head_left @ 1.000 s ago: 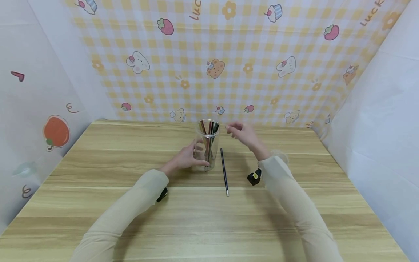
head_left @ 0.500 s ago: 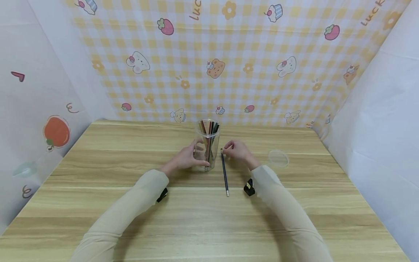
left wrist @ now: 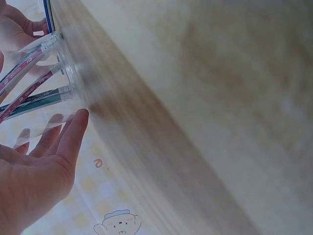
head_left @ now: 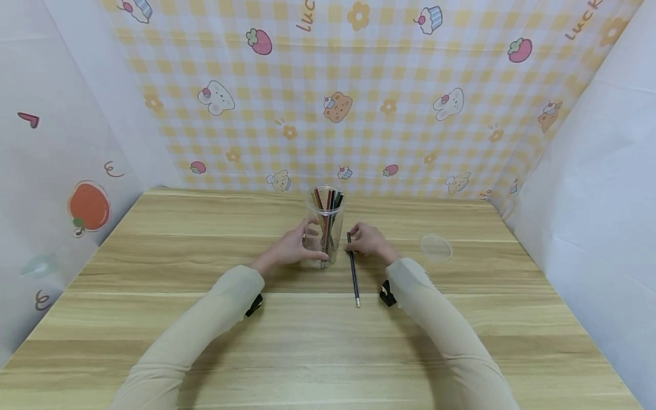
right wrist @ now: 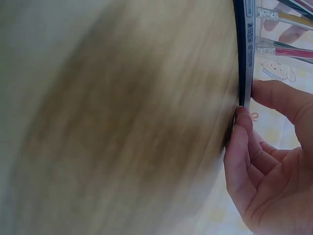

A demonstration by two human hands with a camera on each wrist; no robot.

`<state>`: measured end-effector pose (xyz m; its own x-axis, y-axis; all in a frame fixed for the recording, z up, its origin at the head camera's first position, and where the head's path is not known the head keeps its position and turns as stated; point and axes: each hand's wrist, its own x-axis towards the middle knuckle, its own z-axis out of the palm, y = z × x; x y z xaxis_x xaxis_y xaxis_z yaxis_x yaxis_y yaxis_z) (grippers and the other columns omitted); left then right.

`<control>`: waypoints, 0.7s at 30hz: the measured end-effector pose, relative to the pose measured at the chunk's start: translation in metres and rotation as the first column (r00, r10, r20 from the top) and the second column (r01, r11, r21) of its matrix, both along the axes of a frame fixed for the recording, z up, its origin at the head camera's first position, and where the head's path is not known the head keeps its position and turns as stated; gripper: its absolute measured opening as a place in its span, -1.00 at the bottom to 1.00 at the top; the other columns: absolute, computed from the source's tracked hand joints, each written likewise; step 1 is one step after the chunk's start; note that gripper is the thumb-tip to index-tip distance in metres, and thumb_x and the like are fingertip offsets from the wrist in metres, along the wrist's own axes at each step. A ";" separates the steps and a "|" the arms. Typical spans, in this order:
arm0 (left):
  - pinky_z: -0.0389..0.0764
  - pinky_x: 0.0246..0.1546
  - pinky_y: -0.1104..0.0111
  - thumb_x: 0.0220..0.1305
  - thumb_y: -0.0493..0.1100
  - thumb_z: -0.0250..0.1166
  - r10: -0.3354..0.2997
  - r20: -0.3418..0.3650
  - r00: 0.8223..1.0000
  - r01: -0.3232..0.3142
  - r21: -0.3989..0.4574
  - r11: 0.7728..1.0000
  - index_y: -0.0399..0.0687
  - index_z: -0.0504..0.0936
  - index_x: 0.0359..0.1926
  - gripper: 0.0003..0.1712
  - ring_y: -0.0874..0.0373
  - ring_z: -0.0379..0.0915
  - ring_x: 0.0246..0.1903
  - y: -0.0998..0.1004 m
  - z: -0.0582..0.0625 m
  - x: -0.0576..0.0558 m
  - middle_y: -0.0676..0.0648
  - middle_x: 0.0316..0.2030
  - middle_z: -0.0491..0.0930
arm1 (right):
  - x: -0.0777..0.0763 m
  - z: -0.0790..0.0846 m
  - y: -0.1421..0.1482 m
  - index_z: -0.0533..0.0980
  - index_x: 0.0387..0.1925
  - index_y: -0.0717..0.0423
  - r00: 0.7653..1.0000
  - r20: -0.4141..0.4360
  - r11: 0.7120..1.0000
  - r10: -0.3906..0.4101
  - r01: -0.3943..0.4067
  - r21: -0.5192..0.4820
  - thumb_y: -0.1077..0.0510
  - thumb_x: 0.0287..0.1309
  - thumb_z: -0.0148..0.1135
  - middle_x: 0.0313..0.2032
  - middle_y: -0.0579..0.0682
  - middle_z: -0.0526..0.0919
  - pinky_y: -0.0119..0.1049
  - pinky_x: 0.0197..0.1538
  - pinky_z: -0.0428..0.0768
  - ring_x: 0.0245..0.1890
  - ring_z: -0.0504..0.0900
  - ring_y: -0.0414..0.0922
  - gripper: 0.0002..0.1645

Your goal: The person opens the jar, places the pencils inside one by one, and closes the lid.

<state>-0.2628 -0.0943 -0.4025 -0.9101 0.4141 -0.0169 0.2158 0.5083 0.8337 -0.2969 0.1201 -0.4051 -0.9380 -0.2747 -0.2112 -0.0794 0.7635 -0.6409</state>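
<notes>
A clear plastic cup [head_left: 336, 229] stands upright on the table, with several coloured pencils [head_left: 328, 200] leaning inside it. My left hand [head_left: 291, 246] grips the cup's left side, thumb at the front and fingers behind. In the left wrist view the pencils' eraser ends point down at the cup's base. Just right of the cup, a dark blue pencil [head_left: 355, 279] lies on the table, its white eraser end towards me. My right hand [head_left: 369, 240] pinches it near its far end; the right wrist view shows thumb and fingertips [right wrist: 243, 117] on either side of the pencil.
A round clear lid [head_left: 436, 248] lies flat on the wooden table [head_left: 318, 353], right of my right hand. Behind the table hangs a yellow checked cloth [head_left: 389, 136]. White sheets close off the left and right sides.
My right hand has come down and towards me from beside the cup's rim, and now pinches the dark blue pencil, which has shifted slightly right. The left hand and cup have stayed still.
</notes>
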 end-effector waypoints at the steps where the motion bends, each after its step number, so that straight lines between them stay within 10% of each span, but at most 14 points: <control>1: 0.27 0.03 0.07 -0.19 0.02 0.45 0.000 -0.002 1.000 0.000 -0.001 1.000 0.10 0.09 0.17 -0.07 -0.06 0.30 0.00 0.000 0.000 0.000 -0.19 0.04 0.35 | 0.000 0.000 -0.001 0.33 -0.12 0.25 1.000 0.005 1.000 -0.002 0.002 0.005 0.21 -0.05 0.28 -0.63 -0.01 0.50 -0.42 -0.60 0.47 -0.69 0.46 -0.18 -0.55; 11: 0.29 0.02 0.09 -0.18 0.02 0.44 0.006 -0.012 1.000 -0.006 -0.014 1.000 0.09 0.10 0.15 -0.10 -0.05 0.31 -0.01 0.001 -0.001 -0.001 -0.18 0.03 0.36 | -0.002 0.002 -0.001 0.33 -0.15 0.34 1.000 -0.016 0.998 -0.007 0.008 0.070 0.27 -0.05 0.24 -0.59 0.05 0.52 -0.42 -0.59 0.52 -0.71 0.50 -0.18 -0.58; 21: 0.27 0.03 0.09 -0.18 0.01 0.44 0.004 -0.025 1.000 -0.004 -0.017 1.000 0.07 0.10 0.16 -0.09 -0.05 0.31 -0.01 0.000 -0.001 0.001 -0.19 0.03 0.37 | -0.001 0.006 0.005 0.25 -0.83 0.07 0.997 -0.063 0.988 0.035 -0.025 0.153 0.22 -0.10 0.24 -0.82 -0.05 0.42 -0.47 -0.70 0.33 -0.79 0.45 -0.16 -0.61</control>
<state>-0.2623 -0.0939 -0.4034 -0.9120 0.4102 -0.0010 0.2346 0.5236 0.8190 -0.2976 0.1249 -0.3992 -0.9429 -0.2728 -0.1913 -0.1419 0.8483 -0.5101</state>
